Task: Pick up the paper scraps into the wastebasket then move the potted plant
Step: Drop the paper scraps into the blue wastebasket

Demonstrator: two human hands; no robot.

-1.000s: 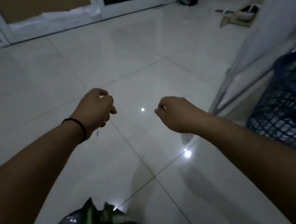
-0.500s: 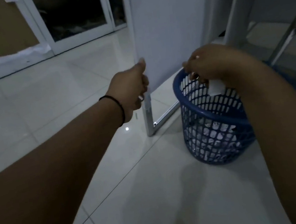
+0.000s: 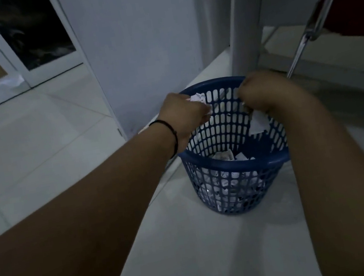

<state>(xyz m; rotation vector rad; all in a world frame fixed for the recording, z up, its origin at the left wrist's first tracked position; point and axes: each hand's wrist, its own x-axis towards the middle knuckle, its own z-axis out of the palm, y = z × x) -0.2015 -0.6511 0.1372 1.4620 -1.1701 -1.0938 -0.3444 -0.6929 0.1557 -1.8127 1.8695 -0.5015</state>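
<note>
A blue lattice wastebasket [image 3: 236,169] stands on the white tiled floor, with several crumpled paper scraps [image 3: 223,156] lying inside it. My left hand [image 3: 183,116] hovers over the basket's left rim, closed around a crumpled white scrap [image 3: 198,98] that pokes out between the fingers. Over the right rim, my right hand [image 3: 262,94] pinches a white scrap [image 3: 256,123] that dangles down into the opening. The potted plant is out of view.
A white panel [image 3: 137,44] rises just behind the basket, with a white post [image 3: 242,16] and a metal rod [image 3: 304,42] to the right. Glass doors [image 3: 28,31] stand at the far left across open tiled floor [image 3: 23,151].
The view has swung right from the open floor to the wastebasket. Both hands have moved over the basket's opening, and scraps now show in both hands. The plant has left the view.
</note>
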